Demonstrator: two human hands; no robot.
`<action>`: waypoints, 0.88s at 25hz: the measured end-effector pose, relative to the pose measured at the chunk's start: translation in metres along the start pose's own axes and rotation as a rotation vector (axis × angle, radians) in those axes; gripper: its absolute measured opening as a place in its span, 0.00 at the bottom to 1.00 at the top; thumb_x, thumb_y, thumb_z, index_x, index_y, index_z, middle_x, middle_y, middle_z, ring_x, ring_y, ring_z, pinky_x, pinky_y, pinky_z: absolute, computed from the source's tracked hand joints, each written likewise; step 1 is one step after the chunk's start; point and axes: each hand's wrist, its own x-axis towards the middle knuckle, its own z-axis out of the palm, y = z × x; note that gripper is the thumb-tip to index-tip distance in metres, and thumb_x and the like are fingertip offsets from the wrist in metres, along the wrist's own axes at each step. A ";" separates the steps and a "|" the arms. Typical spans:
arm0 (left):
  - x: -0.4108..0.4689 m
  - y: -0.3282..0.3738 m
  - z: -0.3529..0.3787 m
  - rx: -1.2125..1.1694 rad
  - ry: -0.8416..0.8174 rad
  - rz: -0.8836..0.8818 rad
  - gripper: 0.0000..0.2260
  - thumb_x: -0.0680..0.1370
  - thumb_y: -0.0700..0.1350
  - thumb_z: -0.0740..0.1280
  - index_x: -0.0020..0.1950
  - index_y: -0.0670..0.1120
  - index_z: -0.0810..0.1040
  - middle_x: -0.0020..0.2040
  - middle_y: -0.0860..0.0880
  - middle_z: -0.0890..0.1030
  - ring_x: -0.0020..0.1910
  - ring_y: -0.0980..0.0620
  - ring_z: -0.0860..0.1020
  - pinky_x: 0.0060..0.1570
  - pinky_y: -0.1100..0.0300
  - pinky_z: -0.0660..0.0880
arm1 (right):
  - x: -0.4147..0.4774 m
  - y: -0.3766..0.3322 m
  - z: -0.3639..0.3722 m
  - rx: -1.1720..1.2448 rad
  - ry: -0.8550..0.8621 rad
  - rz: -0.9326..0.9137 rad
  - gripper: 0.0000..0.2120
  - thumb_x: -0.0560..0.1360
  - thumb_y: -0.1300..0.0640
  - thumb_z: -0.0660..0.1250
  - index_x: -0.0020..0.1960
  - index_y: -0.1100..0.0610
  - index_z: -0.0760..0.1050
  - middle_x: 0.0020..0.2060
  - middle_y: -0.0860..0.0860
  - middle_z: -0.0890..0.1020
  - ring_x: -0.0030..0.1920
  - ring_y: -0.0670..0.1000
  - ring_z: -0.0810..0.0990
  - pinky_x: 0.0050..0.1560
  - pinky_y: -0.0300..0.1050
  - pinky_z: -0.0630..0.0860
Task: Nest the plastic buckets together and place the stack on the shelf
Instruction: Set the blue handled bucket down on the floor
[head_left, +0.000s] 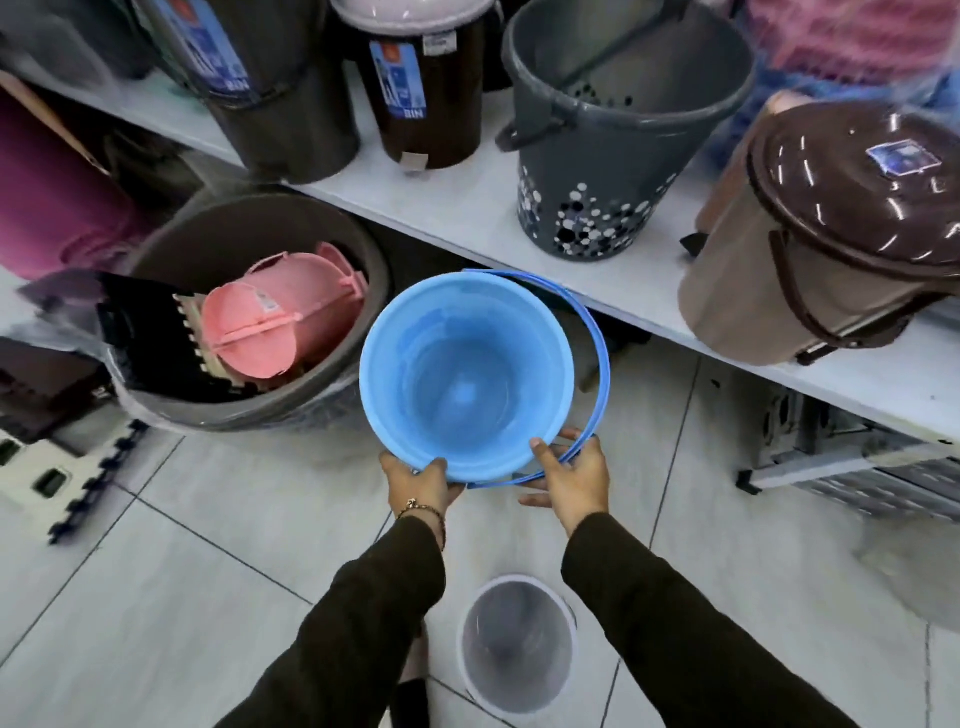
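I hold a light blue plastic bucket upright over the tiled floor, its mouth facing me and its blue handle swung down to the right side. My left hand grips the near rim at the lower left. My right hand holds the near rim and the handle at the lower right. A clear, greyish bucket with a white rim stands on the floor between my forearms. The white shelf runs diagonally just beyond the blue bucket.
On the shelf stand dark pedal bins, a grey dotted bucket and a brown lidded bin. A large grey tub with pink baskets sits on the floor at left. A metal rack lies under the shelf at right.
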 end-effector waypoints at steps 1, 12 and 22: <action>0.026 0.001 -0.003 0.009 0.013 -0.031 0.26 0.74 0.29 0.61 0.70 0.47 0.63 0.65 0.42 0.72 0.59 0.35 0.77 0.51 0.35 0.79 | 0.011 0.005 0.016 -0.004 0.025 0.021 0.15 0.77 0.62 0.72 0.60 0.56 0.71 0.54 0.58 0.83 0.48 0.64 0.87 0.27 0.49 0.83; 0.216 -0.013 -0.012 0.830 -0.073 -0.158 0.19 0.70 0.41 0.72 0.59 0.38 0.77 0.52 0.37 0.85 0.48 0.36 0.85 0.47 0.45 0.83 | 0.145 0.094 0.086 -0.057 0.047 0.391 0.28 0.73 0.57 0.77 0.64 0.54 0.62 0.63 0.59 0.80 0.54 0.61 0.85 0.47 0.57 0.84; 0.172 -0.027 -0.074 1.495 -0.073 0.311 0.25 0.78 0.51 0.63 0.74 0.48 0.65 0.75 0.45 0.61 0.70 0.42 0.69 0.63 0.48 0.74 | 0.122 0.129 0.059 -0.425 0.089 0.361 0.41 0.78 0.50 0.69 0.82 0.59 0.51 0.80 0.59 0.60 0.78 0.61 0.63 0.76 0.53 0.62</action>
